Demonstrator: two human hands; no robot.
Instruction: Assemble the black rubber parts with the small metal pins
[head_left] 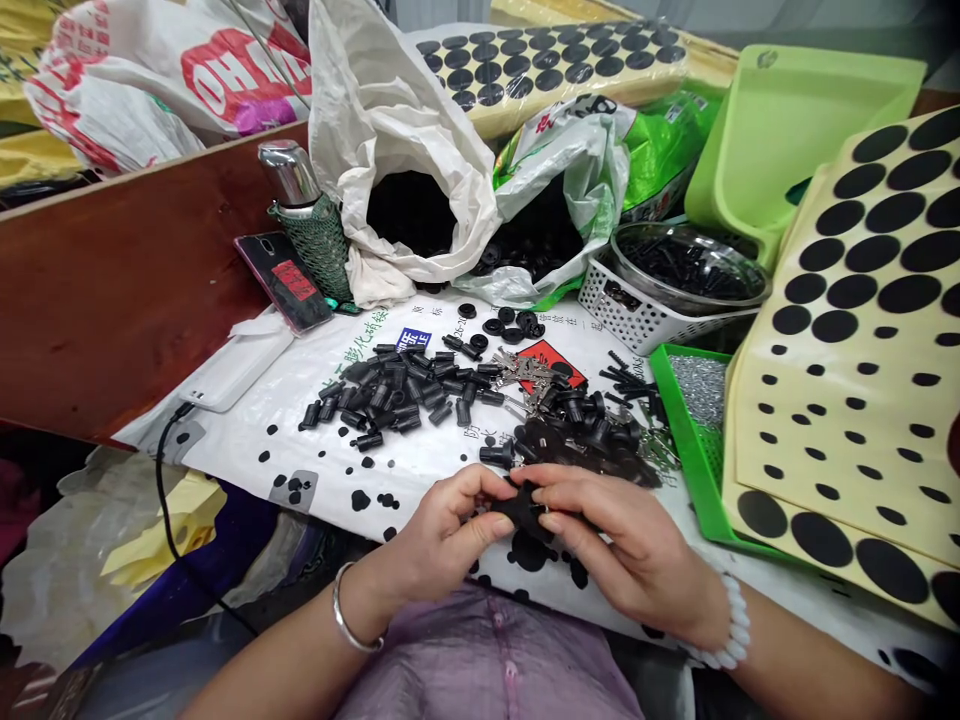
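Observation:
Between both hands, close to my body, is a small black plastic part point(523, 508); its exact kind is partly hidden by fingers. My left hand point(454, 525) pinches it with thumb and forefinger from the left. My right hand point(619, 525) grips its other side the same way, with a bit of shiny metal near the fingertips. Just beyond the hands lies a heap of round black parts point(585, 430) mixed with flat metal strips point(529, 375). Left of that spreads a pile of black cylindrical sleeves point(397, 385). A few black ribbed discs point(514, 325) lie farther back.
At the back stand a white sack point(420, 120) and a plastic bag point(555, 220) of black parts. A metal bowl point(690, 265) of black pieces rests on a white basket point(630, 310). Right are a green tray point(690, 460) and sticker sheets point(840, 400); left, a phone point(281, 280) and power bank point(240, 370).

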